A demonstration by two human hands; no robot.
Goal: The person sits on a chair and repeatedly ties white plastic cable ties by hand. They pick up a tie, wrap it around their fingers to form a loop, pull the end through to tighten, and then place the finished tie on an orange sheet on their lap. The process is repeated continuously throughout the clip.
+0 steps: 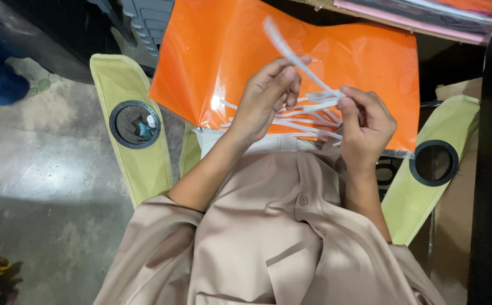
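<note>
My left hand (pixel 268 99) pinches a long white strip (pixel 291 53) that rises up and to the left over an orange plastic-wrapped sheet (pixel 359 62) on my lap. My right hand (pixel 367 124) grips the same strip's lower end near a short white tab (pixel 322 97). Several more loose white strips (pixel 308 121) lie on the orange sheet just below both hands. My beige shirt fills the lower part of the view.
I sit in a yellow-green folding chair, with a mesh cup holder in the left armrest (pixel 134 124) holding small items and another in the right armrest (pixel 435 164). Concrete floor lies at left. Cardboard (pixel 455 209) stands at right, a pink-edged board (pixel 415 20) above.
</note>
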